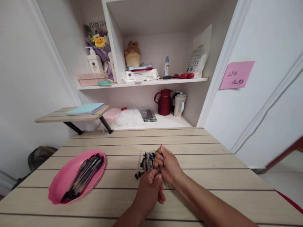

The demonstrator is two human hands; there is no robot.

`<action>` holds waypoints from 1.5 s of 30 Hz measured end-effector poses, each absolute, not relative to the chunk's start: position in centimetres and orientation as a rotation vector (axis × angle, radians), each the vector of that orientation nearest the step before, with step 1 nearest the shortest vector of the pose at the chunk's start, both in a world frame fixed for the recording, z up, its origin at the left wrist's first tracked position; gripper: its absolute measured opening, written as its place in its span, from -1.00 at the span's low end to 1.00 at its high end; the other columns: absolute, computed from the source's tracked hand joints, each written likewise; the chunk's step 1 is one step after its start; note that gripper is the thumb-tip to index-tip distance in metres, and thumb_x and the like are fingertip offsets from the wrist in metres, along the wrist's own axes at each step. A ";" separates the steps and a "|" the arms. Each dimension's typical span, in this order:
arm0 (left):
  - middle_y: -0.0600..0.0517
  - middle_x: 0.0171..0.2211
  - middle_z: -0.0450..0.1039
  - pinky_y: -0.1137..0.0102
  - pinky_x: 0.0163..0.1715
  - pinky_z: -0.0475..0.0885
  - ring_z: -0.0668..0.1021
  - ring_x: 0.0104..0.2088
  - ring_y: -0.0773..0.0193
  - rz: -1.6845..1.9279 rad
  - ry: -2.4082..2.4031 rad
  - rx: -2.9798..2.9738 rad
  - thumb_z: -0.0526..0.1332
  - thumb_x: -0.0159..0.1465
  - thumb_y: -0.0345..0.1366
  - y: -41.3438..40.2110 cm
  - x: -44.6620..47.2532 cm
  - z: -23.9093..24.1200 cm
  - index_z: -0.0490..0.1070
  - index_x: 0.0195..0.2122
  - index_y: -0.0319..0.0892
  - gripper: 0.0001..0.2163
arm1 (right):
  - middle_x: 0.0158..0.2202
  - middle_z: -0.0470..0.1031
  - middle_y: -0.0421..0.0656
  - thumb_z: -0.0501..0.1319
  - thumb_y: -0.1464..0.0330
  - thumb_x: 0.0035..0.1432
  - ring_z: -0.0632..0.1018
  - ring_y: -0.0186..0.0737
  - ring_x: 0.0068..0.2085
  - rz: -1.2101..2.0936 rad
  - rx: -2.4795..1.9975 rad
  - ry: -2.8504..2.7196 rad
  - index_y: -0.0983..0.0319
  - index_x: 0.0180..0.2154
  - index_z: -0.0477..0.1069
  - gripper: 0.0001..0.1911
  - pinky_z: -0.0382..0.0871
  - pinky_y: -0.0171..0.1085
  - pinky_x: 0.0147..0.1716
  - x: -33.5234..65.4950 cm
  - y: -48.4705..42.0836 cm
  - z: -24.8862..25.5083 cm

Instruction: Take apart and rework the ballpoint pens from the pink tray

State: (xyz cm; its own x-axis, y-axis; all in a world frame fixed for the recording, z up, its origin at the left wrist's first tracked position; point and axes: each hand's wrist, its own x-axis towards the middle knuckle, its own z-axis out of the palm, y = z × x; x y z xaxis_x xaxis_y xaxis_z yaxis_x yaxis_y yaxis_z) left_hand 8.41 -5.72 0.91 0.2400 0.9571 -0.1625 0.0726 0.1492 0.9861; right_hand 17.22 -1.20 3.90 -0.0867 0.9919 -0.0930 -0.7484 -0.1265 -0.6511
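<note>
Head view: my left hand (149, 186) and right hand (169, 164) meet, fingers closed, any held piece hidden, beside pen parts (147, 161) heaped on the counter (118, 179), right of a pink tray (62, 176). The parts look light, stiff, slick, best pinched mid-barrel.

At six o'clock I can't see what, if anything, the left hand (149, 186) and right hand (168, 165) close around; they cover part of the pen-part pile (147, 161). The bottom edge crops both forearms (205, 192). Toward half past one, the pouch's (200, 52) small print defeats me.
</note>
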 end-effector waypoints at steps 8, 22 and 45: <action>0.14 -0.70 0.27 0.55 -0.81 0.25 0.32 -0.81 0.47 0.919 0.770 0.879 0.15 0.05 -0.13 -6.0 7.7 0.2 0.22 -0.52 -0.25 -0.74 | -0.73 -0.02 -0.39 0.14 0.04 -0.07 0.00 -0.50 -0.70 1.728 -0.556 -0.629 0.21 -0.59 0.09 -0.59 0.06 -0.41 -0.69 17.2 -1.2 4.0; 0.18 -0.70 0.25 0.55 -0.74 0.20 0.31 -0.75 0.45 1.101 1.191 1.175 0.24 -0.05 -0.26 -5.3 6.7 -0.1 0.26 -0.54 -0.20 -0.83 | -0.56 0.40 -0.23 0.29 0.20 -0.17 0.41 -0.39 -0.56 1.560 -0.771 -0.729 0.26 -0.43 0.31 -0.69 0.28 -0.38 -0.51 17.9 -0.2 3.0; 0.16 -0.79 0.23 0.62 -0.89 0.10 0.19 -0.89 0.55 0.758 0.638 0.765 0.12 0.08 -0.05 -4.9 4.5 1.0 0.33 -0.53 -0.27 -0.67 | -0.51 0.41 -0.20 0.29 0.24 -0.14 0.45 -0.36 -0.48 1.634 -0.560 -0.714 0.27 -0.40 0.34 -0.73 0.36 -0.31 -0.42 18.6 -0.1 4.4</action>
State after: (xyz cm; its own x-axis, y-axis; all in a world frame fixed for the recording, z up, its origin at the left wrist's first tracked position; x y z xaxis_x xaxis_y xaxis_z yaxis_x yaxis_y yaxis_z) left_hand 4.48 -4.93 0.99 0.5701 0.7887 -0.2301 -0.3611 0.4922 0.7921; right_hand 18.62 -0.11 4.37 -0.1779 0.9837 0.0262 -0.6878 -0.1053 -0.7183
